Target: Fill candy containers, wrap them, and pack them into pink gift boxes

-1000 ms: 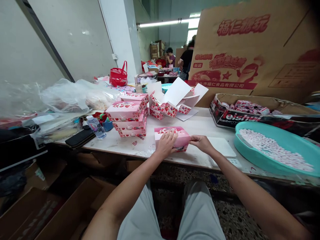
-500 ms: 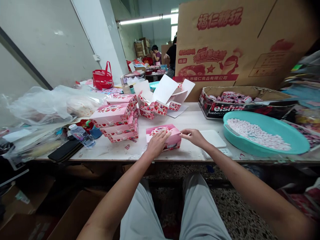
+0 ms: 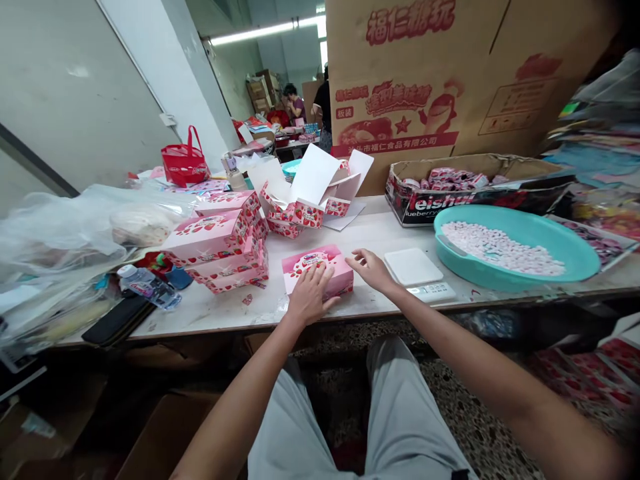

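- Left hand (image 3: 310,297): open, fingers spread, pressing flat on top of a pink strawberry-print box (image 3: 337,277), not gripping it.
- Right hand (image 3: 370,270): open, palm down, just beside the box's right end, apparently touching nothing.
- The box lies flat near the front edge of the white bench (image 3: 373,233).
- To its left, a stack of matching pink boxes (image 3: 210,243); behind it, an opened box with white flaps (image 3: 313,177).
- To its right, a digital scale (image 3: 413,267) and a teal basin (image 3: 550,233) of pale candies (image 3: 500,248).
- Farthest, a large red-printed cardboard carton (image 3: 425,73) stands upright.
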A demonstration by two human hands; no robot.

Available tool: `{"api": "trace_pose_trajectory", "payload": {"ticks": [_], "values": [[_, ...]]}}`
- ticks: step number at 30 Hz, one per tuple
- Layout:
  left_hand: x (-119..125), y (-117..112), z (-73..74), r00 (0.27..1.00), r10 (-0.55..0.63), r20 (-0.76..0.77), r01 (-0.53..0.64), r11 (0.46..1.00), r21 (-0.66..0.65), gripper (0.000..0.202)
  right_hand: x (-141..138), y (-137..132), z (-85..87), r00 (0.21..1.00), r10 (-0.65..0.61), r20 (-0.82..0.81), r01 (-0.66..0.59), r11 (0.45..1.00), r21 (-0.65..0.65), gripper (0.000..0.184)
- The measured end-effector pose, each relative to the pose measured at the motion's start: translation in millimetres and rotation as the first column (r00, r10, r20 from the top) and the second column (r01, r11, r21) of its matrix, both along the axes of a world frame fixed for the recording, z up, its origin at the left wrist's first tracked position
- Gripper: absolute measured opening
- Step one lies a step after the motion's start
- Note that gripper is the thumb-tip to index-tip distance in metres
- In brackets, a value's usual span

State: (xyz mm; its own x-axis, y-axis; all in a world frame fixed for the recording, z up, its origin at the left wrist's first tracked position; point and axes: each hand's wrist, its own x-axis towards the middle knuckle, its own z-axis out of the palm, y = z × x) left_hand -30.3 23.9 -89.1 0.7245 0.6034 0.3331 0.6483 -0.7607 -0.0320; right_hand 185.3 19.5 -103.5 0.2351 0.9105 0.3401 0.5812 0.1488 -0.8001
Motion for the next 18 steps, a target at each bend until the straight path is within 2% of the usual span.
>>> {"api": "trace_pose_trajectory", "payload": {"ticks": [4, 8, 10, 15, 18], "values": [[-0.7, -0.7, -0.2, 0.999, -0.019, -0.028, 0.017, 0.998, -0.065, 0.071, -13.1, 7.8, -19.1, 0.998, 0.064, 0.024, -0.065, 0.995, 0.079, 0.04], [-3.7, 9.3, 7.5, 0.992, -0.085, -0.093, 0.069, 0.984, -0.166, 0.081, -18.9, 10.8, -26.2, 0.988, 0.074, -0.132, -0.08, 0.996, -0.045, 0.035], [-4.3, 14.5, 11.8, 0.989, -0.082, -0.126, 0.06, 0.984, -0.17, 0.081, -17.0, 10.6, -22.6, 0.989, 0.084, -0.119, -0.096, 0.991, -0.096, 0.037], [-5.0, 16.2, 16.4, 0.978, 0.136, -0.159, -0.145, 0.988, -0.046, 0.086, -7.1, 1.1, -16.8, 0.984, 0.176, -0.024, -0.178, 0.979, -0.1, 0.05], [-7.3, 14.2, 14.7, 0.968, 0.17, -0.186, -0.175, 0.984, -0.01, 0.082, -4.8, -6.0, -20.1, 0.981, 0.196, 0.003, -0.194, 0.974, -0.117, 0.061]]}}
